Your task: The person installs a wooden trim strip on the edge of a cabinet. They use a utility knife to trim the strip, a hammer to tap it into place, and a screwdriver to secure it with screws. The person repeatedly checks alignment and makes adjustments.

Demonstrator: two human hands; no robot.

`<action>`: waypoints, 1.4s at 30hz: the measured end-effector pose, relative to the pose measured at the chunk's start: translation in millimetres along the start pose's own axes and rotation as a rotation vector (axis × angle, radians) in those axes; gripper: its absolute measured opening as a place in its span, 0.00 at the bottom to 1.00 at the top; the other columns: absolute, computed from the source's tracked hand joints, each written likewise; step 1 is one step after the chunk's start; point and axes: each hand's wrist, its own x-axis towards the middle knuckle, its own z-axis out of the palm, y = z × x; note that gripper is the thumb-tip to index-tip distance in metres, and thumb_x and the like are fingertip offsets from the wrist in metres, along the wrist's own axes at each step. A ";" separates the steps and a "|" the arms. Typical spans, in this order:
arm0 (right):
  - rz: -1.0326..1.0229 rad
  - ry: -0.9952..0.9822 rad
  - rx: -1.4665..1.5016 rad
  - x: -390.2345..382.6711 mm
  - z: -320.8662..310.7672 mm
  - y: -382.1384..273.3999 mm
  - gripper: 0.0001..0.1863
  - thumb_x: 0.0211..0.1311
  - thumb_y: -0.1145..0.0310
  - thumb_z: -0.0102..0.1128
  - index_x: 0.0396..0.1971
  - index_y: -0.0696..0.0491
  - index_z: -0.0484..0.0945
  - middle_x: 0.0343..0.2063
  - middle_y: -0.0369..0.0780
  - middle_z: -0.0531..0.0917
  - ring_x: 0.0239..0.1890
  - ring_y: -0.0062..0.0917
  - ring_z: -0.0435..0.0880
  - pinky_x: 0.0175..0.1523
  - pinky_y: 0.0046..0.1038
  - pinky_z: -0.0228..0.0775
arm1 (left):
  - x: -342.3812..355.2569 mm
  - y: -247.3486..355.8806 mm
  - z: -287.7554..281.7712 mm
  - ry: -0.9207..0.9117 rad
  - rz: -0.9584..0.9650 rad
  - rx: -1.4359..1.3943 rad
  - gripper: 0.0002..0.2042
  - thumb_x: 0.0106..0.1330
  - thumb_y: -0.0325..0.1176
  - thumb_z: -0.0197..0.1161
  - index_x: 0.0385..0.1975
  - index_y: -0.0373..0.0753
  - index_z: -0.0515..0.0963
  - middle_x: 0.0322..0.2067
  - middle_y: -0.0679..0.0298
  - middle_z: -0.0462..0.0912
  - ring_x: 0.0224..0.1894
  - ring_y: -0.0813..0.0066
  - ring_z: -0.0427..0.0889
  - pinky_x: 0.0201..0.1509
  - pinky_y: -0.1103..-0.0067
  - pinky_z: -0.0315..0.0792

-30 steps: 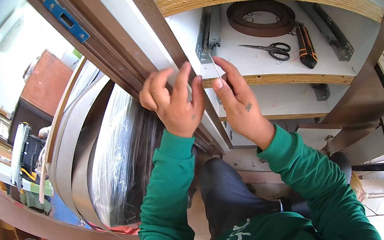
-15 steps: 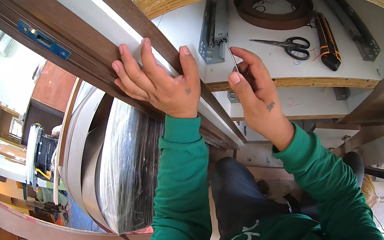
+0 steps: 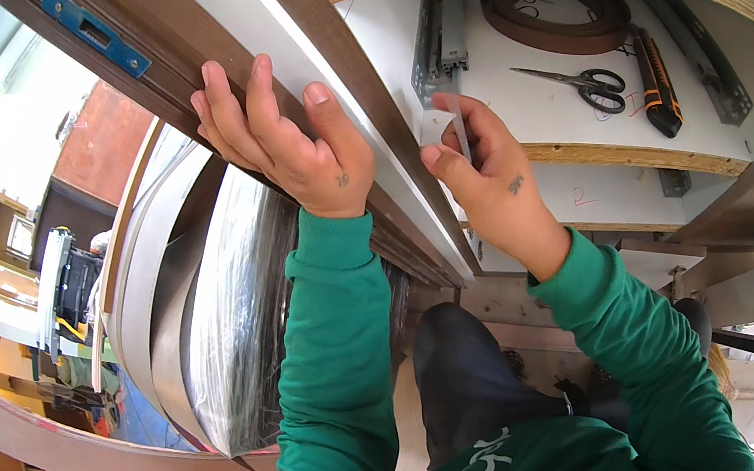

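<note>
White strip [image 3: 436, 127] now shows broader; right hand [image 3: 497, 167] pinching it; left hand [image 3: 303, 153] fingers spread.

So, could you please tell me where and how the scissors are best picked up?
I'd grip the scissors by their black handle loops, coming from the open front of the shelf: the loops lie nearer that side, while the pointed blades aim left.

Place: workshop or fit-out site, can't tell which from here
Shelf [image 3: 531, 115]: bare ply edge [image 3: 628, 156], metal runner [image 3: 451, 33], scissors [image 3: 593, 84], cutter [image 3: 659, 93], brown coil [image 3: 579, 40]
Frame [image 3: 161, 47]: brown, blue latch plate [image 3: 125, 54]
</note>
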 end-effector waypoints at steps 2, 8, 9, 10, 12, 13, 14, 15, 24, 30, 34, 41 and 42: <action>0.055 -0.002 0.042 0.3 5.2 2.1 0.26 0.68 0.76 0.57 0.66 0.59 0.68 0.50 0.45 0.78 0.41 0.22 0.82 0.48 0.25 0.75 | -2.5 -0.6 0.9 0.029 -0.034 -0.030 0.22 0.74 0.35 0.57 0.65 0.34 0.72 0.74 0.44 0.61 0.77 0.40 0.52 0.80 0.48 0.40; -0.226 0.004 0.161 -12.3 29.5 21.5 0.25 0.65 0.82 0.53 0.64 0.61 0.67 0.59 0.47 0.77 0.48 0.23 0.85 0.51 0.26 0.79 | -6.4 -1.5 0.0 0.029 -0.071 -0.079 0.21 0.76 0.36 0.54 0.65 0.35 0.73 0.74 0.45 0.61 0.78 0.41 0.52 0.79 0.48 0.39; -0.223 -0.004 0.108 -14.8 29.0 24.3 0.26 0.65 0.83 0.52 0.64 0.61 0.67 0.62 0.47 0.76 0.50 0.24 0.85 0.53 0.27 0.79 | -6.4 -1.8 0.1 0.028 -0.080 -0.086 0.21 0.76 0.36 0.54 0.65 0.35 0.73 0.74 0.45 0.61 0.78 0.41 0.52 0.79 0.48 0.39; -0.232 -0.008 0.057 -16.8 28.2 26.8 0.27 0.64 0.84 0.52 0.64 0.61 0.66 0.64 0.47 0.76 0.52 0.25 0.85 0.54 0.28 0.80 | -6.4 -1.9 0.4 0.029 -0.083 -0.082 0.21 0.75 0.35 0.54 0.65 0.36 0.73 0.74 0.46 0.62 0.78 0.42 0.52 0.79 0.48 0.39; -0.299 -0.019 -0.061 -18.4 27.1 30.1 0.28 0.64 0.84 0.52 0.65 0.61 0.65 0.68 0.46 0.73 0.55 0.28 0.84 0.55 0.29 0.80 | -6.4 -2.1 0.1 0.031 -0.089 -0.076 0.21 0.75 0.35 0.54 0.64 0.36 0.74 0.74 0.46 0.62 0.78 0.43 0.53 0.80 0.48 0.39; -0.337 -0.023 -0.124 -17.7 26.2 30.6 0.28 0.64 0.84 0.52 0.65 0.61 0.65 0.69 0.46 0.72 0.57 0.29 0.83 0.55 0.29 0.80 | -6.7 -1.9 -0.3 0.030 -0.097 -0.074 0.20 0.74 0.34 0.54 0.64 0.37 0.74 0.74 0.47 0.62 0.78 0.43 0.53 0.80 0.48 0.39; -0.375 -0.025 -0.186 -17.0 25.6 30.1 0.28 0.64 0.85 0.52 0.66 0.62 0.64 0.71 0.45 0.71 0.58 0.30 0.82 0.56 0.30 0.80 | -6.9 -1.4 -0.4 0.038 -0.106 -0.077 0.20 0.73 0.33 0.55 0.63 0.38 0.75 0.74 0.48 0.63 0.78 0.44 0.54 0.80 0.47 0.38; -0.414 -0.028 -0.254 -15.2 25.8 28.9 0.28 0.64 0.85 0.52 0.65 0.62 0.64 0.72 0.45 0.70 0.60 0.31 0.81 0.56 0.30 0.80 | -7.0 -1.1 -0.3 0.044 -0.104 -0.078 0.20 0.73 0.33 0.55 0.63 0.38 0.75 0.74 0.48 0.63 0.78 0.44 0.54 0.80 0.47 0.38; -0.104 -0.092 -0.091 -57.7 -27.2 2.5 0.25 0.69 0.82 0.51 0.66 0.62 0.64 0.67 0.47 0.75 0.42 0.20 0.85 0.48 0.24 0.78 | -5.5 6.9 -16.9 -0.070 -0.143 0.028 0.21 0.67 0.31 0.60 0.60 0.37 0.78 0.70 0.51 0.69 0.76 0.50 0.59 0.80 0.52 0.43; 0.268 -0.072 -0.260 -161.5 -91.6 27.0 0.23 0.68 0.82 0.50 0.63 0.61 0.66 0.54 0.45 0.83 0.35 0.18 0.82 0.45 0.23 0.77 | -70.0 95.0 -55.6 -0.382 -0.705 -0.563 0.29 0.69 0.29 0.63 0.69 0.29 0.67 0.68 0.46 0.67 0.71 0.44 0.65 0.76 0.61 0.58; 0.446 0.028 -0.329 -214.3 -129.4 30.9 0.23 0.65 0.84 0.49 0.60 0.61 0.68 0.51 0.45 0.84 0.33 0.18 0.81 0.41 0.22 0.76 | -96.8 122.0 -37.4 -0.365 -0.827 -0.586 0.40 0.69 0.33 0.66 0.76 0.28 0.52 0.73 0.41 0.54 0.73 0.43 0.60 0.77 0.61 0.56; 0.429 0.092 -0.365 -246.6 -139.3 17.7 0.26 0.60 0.85 0.47 0.60 0.60 0.68 0.50 0.45 0.84 0.31 0.18 0.81 0.33 0.21 0.74 | -77.3 141.1 -23.6 -0.337 -1.056 -0.537 0.44 0.68 0.34 0.67 0.77 0.28 0.47 0.72 0.41 0.49 0.74 0.43 0.54 0.78 0.59 0.53; 0.424 0.088 -0.359 -248.0 -136.6 16.4 0.26 0.60 0.85 0.47 0.60 0.60 0.68 0.50 0.45 0.84 0.31 0.18 0.81 0.32 0.20 0.73 | -75.3 141.7 -22.7 -0.334 -1.075 -0.528 0.44 0.67 0.34 0.67 0.77 0.28 0.47 0.72 0.41 0.50 0.74 0.43 0.55 0.78 0.59 0.53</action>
